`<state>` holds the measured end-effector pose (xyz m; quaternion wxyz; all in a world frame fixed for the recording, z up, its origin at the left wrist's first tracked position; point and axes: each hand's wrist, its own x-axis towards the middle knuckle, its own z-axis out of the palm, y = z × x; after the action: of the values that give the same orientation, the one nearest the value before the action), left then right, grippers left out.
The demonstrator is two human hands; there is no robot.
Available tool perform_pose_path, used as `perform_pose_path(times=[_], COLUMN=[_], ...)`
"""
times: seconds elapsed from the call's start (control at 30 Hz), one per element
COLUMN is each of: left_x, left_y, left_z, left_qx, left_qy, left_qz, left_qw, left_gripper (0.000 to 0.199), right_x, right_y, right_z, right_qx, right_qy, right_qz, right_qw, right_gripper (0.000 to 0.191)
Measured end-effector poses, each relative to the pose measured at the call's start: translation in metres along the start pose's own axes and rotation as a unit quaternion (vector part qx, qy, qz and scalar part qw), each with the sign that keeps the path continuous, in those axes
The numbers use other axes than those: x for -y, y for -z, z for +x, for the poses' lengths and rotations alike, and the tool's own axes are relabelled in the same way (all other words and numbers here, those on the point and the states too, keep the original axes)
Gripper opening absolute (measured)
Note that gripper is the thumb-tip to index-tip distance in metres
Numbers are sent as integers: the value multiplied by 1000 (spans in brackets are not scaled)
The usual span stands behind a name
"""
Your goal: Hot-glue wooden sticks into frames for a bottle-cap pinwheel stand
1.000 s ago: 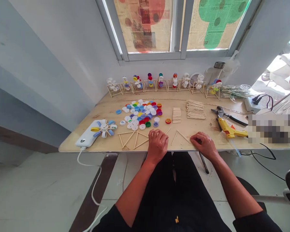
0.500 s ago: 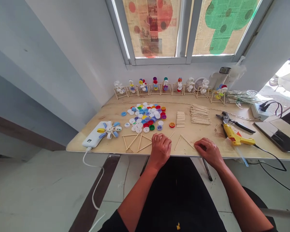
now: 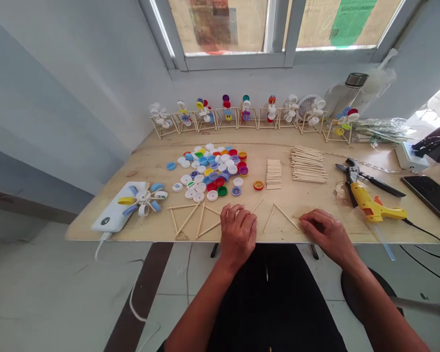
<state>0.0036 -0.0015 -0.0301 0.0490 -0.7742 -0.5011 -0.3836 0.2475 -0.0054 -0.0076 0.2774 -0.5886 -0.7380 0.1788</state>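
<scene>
My left hand (image 3: 237,233) rests at the table's front edge, fingers curled together over some thin wooden sticks. One stick (image 3: 257,205) pokes out beyond its fingertips, and another (image 3: 209,229) comes out on its left side. What lies under the palm is hidden. Further right, my right hand (image 3: 326,233) is on the table with thumb and fingers drawn together; anything between them is too small to see. Between the hands, two sticks form an open V shape (image 3: 275,204), its right leg ending near my right fingertips. More sticks in triangles (image 3: 185,221) lie to the left.
Coloured bottle caps (image 3: 212,172) are heaped mid-table, beside short sticks (image 3: 274,174) and long sticks (image 3: 308,164). Pliers (image 3: 353,172), a yellow glue gun (image 3: 377,208) and a phone (image 3: 430,198) lie right. A cap pinwheel (image 3: 143,198) rests on a white power bank (image 3: 113,220). Stick-framed pinwheels (image 3: 227,117) line the wall.
The camera view has tilted down and come closer to the table. Both hands keep nearly the same places beside the sticks, and the sticks stay as they lay.
</scene>
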Motion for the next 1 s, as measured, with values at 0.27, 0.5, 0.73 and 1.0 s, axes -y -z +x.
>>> perform_pose_path(times=[0.27, 0.5, 0.73, 1.0], left_x=[1, 0, 5, 6], left_y=[0, 0, 11, 25], left_z=[0, 1, 3, 22], left_qx=[-18, -28, -42, 112], left_qy=[10, 24, 88, 67], left_qz=[-19, -40, -51, 68], left_qw=[1000, 999, 994, 989], left_gripper=[9, 10, 10, 8], right_x=[0, -26, -32, -30], right_y=[6, 20, 8, -4], right_z=[17, 46, 49, 44], right_qx=[-46, -117, -105, -123], right_qy=[10, 4, 28, 31], right_qz=[-24, -130, -174, -148], right_qw=[999, 985, 979, 981], right_gripper=[21, 20, 21, 20])
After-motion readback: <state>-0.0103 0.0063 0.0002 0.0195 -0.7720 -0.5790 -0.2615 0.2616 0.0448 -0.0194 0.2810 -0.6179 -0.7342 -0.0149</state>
